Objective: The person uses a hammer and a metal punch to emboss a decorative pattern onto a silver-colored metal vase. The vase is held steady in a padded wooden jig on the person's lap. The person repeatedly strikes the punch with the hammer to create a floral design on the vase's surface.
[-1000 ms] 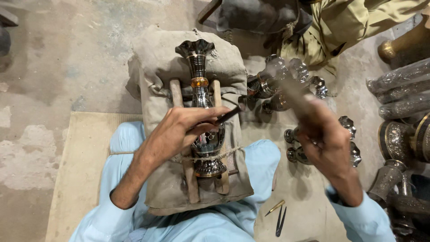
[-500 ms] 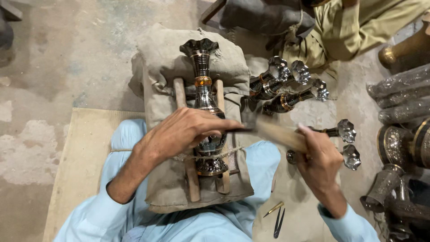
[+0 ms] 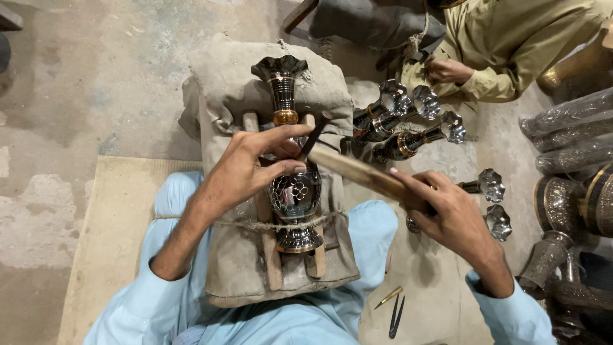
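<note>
Both hands grip tools, left (image 3: 246,169) a chisel (image 3: 314,135), right (image 3: 447,211) a mallet (image 3: 357,172), over a vase (image 3: 290,185); more vases (image 3: 408,124) lie beside.

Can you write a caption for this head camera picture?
Left hand steadies a chisel on a dark metal vase; right hand holds a wooden mallet.

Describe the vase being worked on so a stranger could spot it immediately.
Find the padded grey cloth cushion across the person's lap. Lying on it between two wooden slats is a dark engraved metal vase with a copper neck band. Unlike the vases lying to the right, it lies under the left hand.
</note>
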